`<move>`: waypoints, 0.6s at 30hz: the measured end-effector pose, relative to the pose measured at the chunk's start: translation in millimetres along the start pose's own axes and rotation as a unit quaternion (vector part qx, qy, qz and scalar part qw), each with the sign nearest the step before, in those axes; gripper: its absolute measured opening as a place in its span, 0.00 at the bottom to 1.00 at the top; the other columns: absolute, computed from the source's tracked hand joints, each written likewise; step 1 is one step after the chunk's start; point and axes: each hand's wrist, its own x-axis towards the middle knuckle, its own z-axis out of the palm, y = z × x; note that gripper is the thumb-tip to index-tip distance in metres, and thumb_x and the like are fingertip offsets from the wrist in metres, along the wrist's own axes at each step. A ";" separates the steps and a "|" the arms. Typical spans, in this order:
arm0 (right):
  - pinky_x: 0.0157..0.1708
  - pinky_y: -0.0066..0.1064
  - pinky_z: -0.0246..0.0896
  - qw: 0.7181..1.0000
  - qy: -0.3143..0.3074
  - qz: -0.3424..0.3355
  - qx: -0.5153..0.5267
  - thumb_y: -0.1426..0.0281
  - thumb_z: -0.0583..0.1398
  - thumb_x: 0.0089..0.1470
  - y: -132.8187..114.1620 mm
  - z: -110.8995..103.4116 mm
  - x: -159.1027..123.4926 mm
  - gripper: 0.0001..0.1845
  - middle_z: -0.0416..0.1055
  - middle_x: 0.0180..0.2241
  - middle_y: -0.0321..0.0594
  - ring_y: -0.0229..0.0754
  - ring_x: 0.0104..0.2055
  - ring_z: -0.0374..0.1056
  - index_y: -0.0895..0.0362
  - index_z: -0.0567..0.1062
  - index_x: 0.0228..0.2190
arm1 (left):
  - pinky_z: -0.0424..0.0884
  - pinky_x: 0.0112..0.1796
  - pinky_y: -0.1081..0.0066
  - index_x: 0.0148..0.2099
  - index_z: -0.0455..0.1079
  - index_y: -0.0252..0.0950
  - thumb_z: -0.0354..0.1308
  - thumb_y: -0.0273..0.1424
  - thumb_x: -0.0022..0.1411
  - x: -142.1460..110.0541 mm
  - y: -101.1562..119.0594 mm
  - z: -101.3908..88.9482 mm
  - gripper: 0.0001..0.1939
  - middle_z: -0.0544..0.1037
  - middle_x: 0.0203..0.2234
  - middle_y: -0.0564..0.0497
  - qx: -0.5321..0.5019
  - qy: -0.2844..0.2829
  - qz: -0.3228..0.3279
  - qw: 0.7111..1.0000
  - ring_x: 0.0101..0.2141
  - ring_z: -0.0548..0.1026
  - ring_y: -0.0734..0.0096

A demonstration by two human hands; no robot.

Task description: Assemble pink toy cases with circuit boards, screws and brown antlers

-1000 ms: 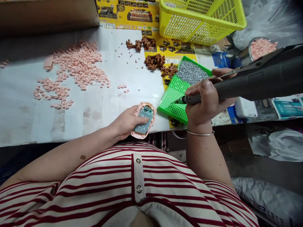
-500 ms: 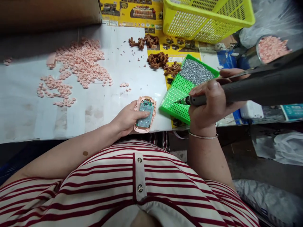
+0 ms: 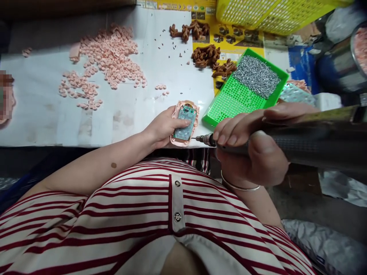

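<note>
My left hand (image 3: 164, 128) grips a pink plastic shell with a green circuit board (image 3: 184, 122) in it, held flat at the table's near edge. My right hand (image 3: 252, 147) is wrapped round a dark electric screwdriver (image 3: 289, 143). Its bit points left and its tip sits just at the shell's right side. A green perforated tray (image 3: 229, 105) with a heap of small silver screws (image 3: 256, 75) lies right behind the screwdriver.
Several loose pink plastic parts (image 3: 110, 57) are spread over the white table sheet (image 3: 43, 99). Brown plastic pieces (image 3: 206, 55) lie near the tray's far end. A yellow basket (image 3: 266, 15) stands at the back right, a metal tin (image 3: 344, 65) at the far right.
My right hand has carried the screwdriver from over the green tray down and left to the shell's side. The view has shifted so the table sits higher in frame.
</note>
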 end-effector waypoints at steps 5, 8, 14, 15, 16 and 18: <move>0.15 0.34 0.59 0.998 -0.006 -0.055 0.036 0.61 0.67 0.52 8.0 0.2 -2.1 0.12 0.62 0.17 0.23 0.37 0.14 0.56 0.42 0.72 0.38 | 0.74 0.43 0.60 0.47 0.70 0.32 0.66 0.22 0.46 -2.5 2.8 2.1 0.23 0.78 0.34 0.48 0.003 -0.011 0.005 1.000 0.33 0.78 0.64; 0.14 0.34 0.57 0.997 -0.012 -0.072 0.030 0.60 0.67 0.52 12.4 -2.2 -2.9 0.13 0.62 0.16 0.23 0.37 0.13 0.55 0.42 0.72 0.39 | 0.74 0.44 0.60 0.46 0.71 0.32 0.66 0.22 0.46 -2.4 2.5 1.9 0.22 0.78 0.33 0.48 0.006 -0.015 0.007 1.000 0.34 0.77 0.64; 0.17 0.36 0.58 0.999 -0.005 -0.028 -0.022 0.52 0.68 0.49 20.4 -7.9 -8.2 0.20 0.59 0.15 0.24 0.39 0.14 0.57 0.42 0.68 0.38 | 0.74 0.44 0.60 0.44 0.72 0.31 0.66 0.22 0.45 -1.3 0.6 0.9 0.20 0.78 0.32 0.48 0.014 -0.011 0.012 1.000 0.33 0.77 0.64; 0.18 0.36 0.58 0.999 -0.004 -0.023 -0.024 0.51 0.68 0.48 21.3 -8.9 -9.2 0.20 0.58 0.15 0.24 0.38 0.15 0.56 0.42 0.68 0.38 | 0.74 0.43 0.60 0.44 0.72 0.31 0.66 0.22 0.45 -1.2 0.7 0.8 0.20 0.78 0.32 0.48 0.014 -0.011 0.012 1.000 0.33 0.77 0.64; 0.18 0.36 0.57 1.000 -0.008 -0.022 -0.019 0.51 0.68 0.48 21.9 -9.7 -9.8 0.20 0.58 0.16 0.24 0.38 0.15 0.56 0.42 0.68 0.38 | 0.74 0.43 0.61 0.44 0.72 0.30 0.66 0.23 0.45 -1.1 0.8 0.9 0.20 0.78 0.32 0.48 0.013 -0.012 0.011 1.000 0.33 0.77 0.64; 0.18 0.34 0.57 0.999 -0.024 -0.027 0.000 0.53 0.67 0.50 22.5 -10.4 -10.3 0.17 0.57 0.16 0.24 0.37 0.15 0.56 0.42 0.69 0.38 | 0.74 0.42 0.62 0.43 0.72 0.30 0.66 0.23 0.45 -1.2 1.4 1.2 0.20 0.78 0.31 0.48 0.013 -0.016 0.007 1.000 0.33 0.77 0.64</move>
